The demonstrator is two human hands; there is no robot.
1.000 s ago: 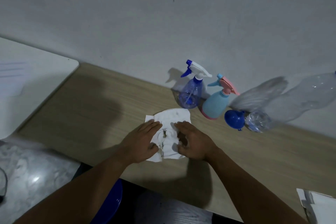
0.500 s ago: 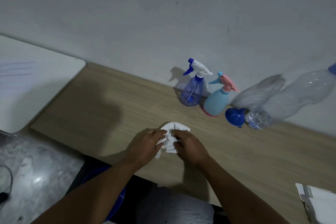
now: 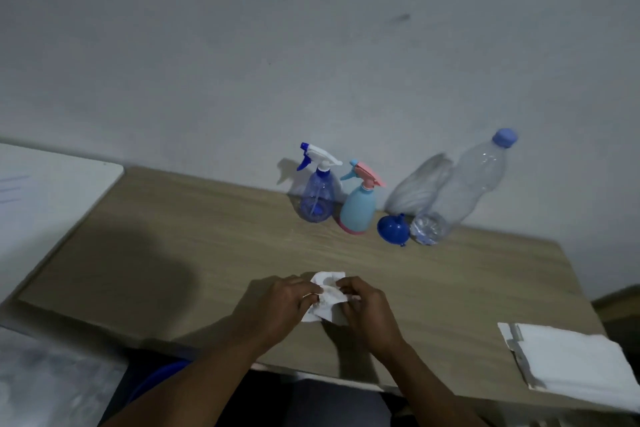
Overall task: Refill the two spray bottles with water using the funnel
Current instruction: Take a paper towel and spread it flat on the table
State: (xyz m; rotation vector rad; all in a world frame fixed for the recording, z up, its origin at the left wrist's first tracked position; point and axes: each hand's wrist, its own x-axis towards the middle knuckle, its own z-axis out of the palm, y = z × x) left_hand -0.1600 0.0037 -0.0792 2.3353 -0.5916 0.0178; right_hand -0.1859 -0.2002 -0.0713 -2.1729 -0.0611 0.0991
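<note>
Head view. Near centre of the pale wood-grain surface: left hand and right hand both pinched shut on a crumpled, stained white paper tissue, bunching it between the fingertips just above the board.

Far side, against the grey wall: translucent blue plastic spray bottle with a white-and-blue trigger head, upright; touching or just beside it on the right, opaque light-blue spray bottle with a pink trigger and pink base, also upright, both heads on. Right of these, small dark-blue plastic funnel, mouth toward the camera, spout pointing away. Next right, tall clear ribbed plastic water bottle with a blue cap, standing beside the funnel. Near right edge, flat white folded paper.

Judged handling: spray bottles light, smooth, rounded and apt to tip, so best steadied round the belly while twisting the collar under the trigger. Funnel stiff and featherweight, best taken by the rim. Water bottle thin-walled, likely squashy; firmest hold at mid-body.
</note>
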